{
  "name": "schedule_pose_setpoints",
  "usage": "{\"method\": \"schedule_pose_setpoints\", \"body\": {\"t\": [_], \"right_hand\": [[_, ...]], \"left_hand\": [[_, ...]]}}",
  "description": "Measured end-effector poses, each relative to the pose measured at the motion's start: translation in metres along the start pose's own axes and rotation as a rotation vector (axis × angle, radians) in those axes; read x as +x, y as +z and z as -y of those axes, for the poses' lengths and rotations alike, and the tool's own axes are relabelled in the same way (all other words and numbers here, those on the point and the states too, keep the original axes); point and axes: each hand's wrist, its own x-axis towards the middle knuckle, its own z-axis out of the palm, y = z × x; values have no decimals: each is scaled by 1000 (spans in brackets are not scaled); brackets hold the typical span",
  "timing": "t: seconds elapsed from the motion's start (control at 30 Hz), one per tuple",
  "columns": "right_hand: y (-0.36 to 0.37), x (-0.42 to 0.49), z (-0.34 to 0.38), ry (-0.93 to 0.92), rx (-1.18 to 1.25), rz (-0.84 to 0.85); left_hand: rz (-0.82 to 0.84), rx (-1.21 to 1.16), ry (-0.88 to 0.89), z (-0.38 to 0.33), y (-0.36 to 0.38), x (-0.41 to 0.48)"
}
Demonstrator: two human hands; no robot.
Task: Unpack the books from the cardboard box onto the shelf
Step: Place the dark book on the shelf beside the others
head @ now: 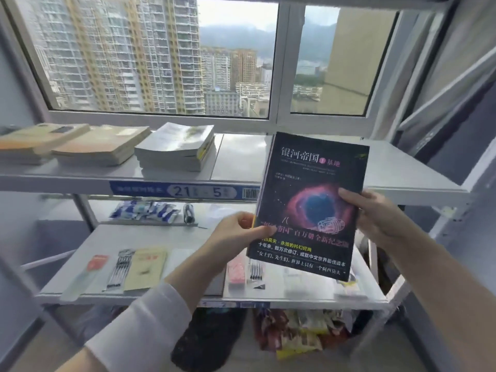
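I hold a black book (pixel 312 183) with a pink and blue nebula on its cover, upright and slightly tilted, in front of the right half of the grey metal shelf (pixel 402 170). My left hand (pixel 239 232) grips its lower left edge, thumb on the cover. My right hand (pixel 375 213) grips its right edge. On the shelf's left half lie three low stacks of books: a tan one (pixel 40 138) at far left, a beige one (pixel 104 145), and a grey-white one (pixel 177 147). The cardboard box is out of sight.
A blue label strip (pixel 174 190) runs along the shelf's front edge. The lower shelf (pixel 188 237) carries pens, packets and small stationery. Bags of snacks (pixel 298 331) and a dark object lie on the floor below. A window (pixel 161 57) stands behind the shelf.
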Motion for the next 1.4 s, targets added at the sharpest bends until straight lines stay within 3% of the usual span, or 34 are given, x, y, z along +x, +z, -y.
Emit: {"method": "schedule_pose_setpoints", "body": {"t": [0.27,0.43,0.7,0.93,1.03,1.2,1.3,1.4], "right_hand": [[33,146,62,-320,-54,107],[38,211,49,-413,-189,133],[36,237,8,-403,-320,155],[40,245,3,-345,-231,115],[48,254,23,-201,-181,105],[64,291,36,233,-147,98],[71,308,21,504,-109,70],[75,317,7,587,-157,55]], "left_hand": [[-150,169,226,-53,-49,150],[-205,230,257,-35,-67,209],[-58,215,187,-6,-81,232],[-95,189,214,-7,-83,241],[-83,152,123,-26,-88,244],[109,-25,-271,-69,-105,253],[97,-48,-481,-74,-112,260],[77,-2,-572,-65,-116,264]]}}
